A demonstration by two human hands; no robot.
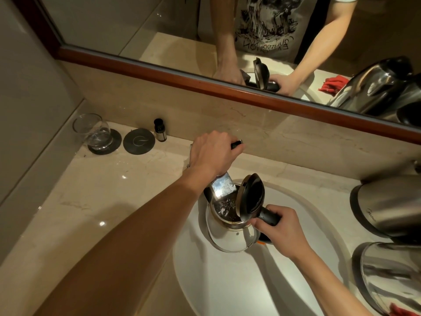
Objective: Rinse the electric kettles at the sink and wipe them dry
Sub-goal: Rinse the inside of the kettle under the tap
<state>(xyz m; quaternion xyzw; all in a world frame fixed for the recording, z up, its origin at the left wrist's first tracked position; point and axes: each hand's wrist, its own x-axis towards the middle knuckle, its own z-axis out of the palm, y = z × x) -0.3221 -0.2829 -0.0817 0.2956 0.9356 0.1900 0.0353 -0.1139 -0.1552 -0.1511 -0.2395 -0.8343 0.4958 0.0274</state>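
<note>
1. While the left hand closes its fingers on the tap lever, water falls from the spout into the open kettle.
2. Right hand: fingers clamped on the kettle's handle, above the sink.
3. Two further kettles stand on the worktop, right.

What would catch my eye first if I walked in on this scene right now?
Probably the steel kettle held over the white sink, lid flipped up under the flat faucet spout. The right hand grips its black handle while the left hand rests on the faucet lever. Next, two more shiny kettles wait on the counter at right, and a glass sits on a dark coaster in the far left corner.
</note>
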